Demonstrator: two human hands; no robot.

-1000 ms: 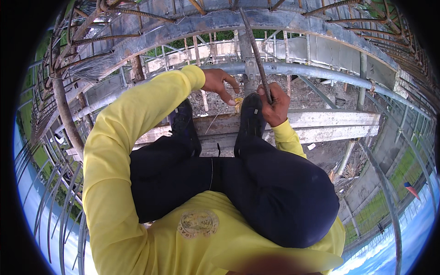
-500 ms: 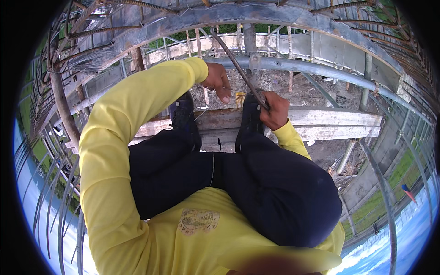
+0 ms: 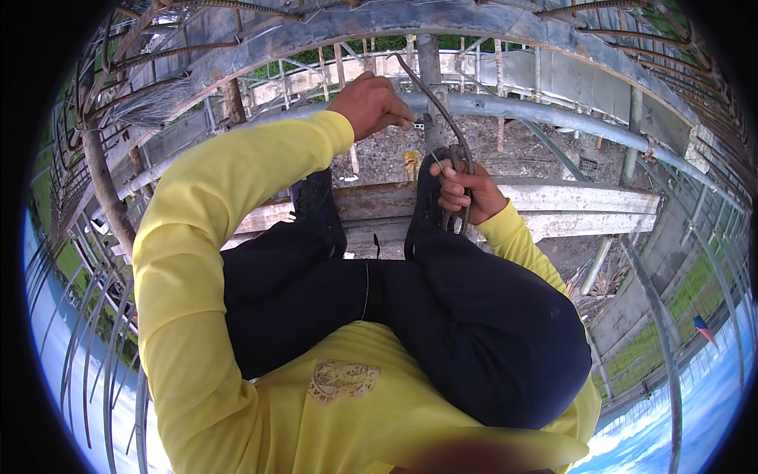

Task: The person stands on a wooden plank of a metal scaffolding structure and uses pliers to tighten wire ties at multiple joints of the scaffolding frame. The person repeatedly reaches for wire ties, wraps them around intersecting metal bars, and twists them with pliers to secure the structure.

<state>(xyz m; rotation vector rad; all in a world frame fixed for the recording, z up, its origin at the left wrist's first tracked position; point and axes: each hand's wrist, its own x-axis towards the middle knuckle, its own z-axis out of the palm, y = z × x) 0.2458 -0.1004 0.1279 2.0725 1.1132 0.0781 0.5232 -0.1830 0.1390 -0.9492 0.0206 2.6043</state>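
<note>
My right hand (image 3: 472,193) is closed around a dark, slender, curved steel tool (image 3: 439,104). One long arm of it rises up and leftward from the fist, and more dark metal shows beside the fingers. A short piece of thin wire (image 3: 435,159) sticks out by the thumb of that hand. Up and to the left, my left hand (image 3: 369,107) is held in the air with thumb and fingers pinched together. Whatever lies in that pinch is too fine to make out. Below the hands are my dark shoes (image 3: 317,201), set on a timber plank (image 3: 379,201).
A round steel pipe (image 3: 545,112) crosses just beyond my hands. Farther off runs a broad metal beam (image 3: 332,30), with rusty rebar (image 3: 229,8) around it. A bundle of thin wire (image 3: 154,110) rests at the left. Rubble ground (image 3: 545,158) lies far below.
My left hand has moved up, away from my right hand; the wire stretched between them no longer shows clearly. My right hand has turned, its fingers now facing up, and the tool has swung with it.
</note>
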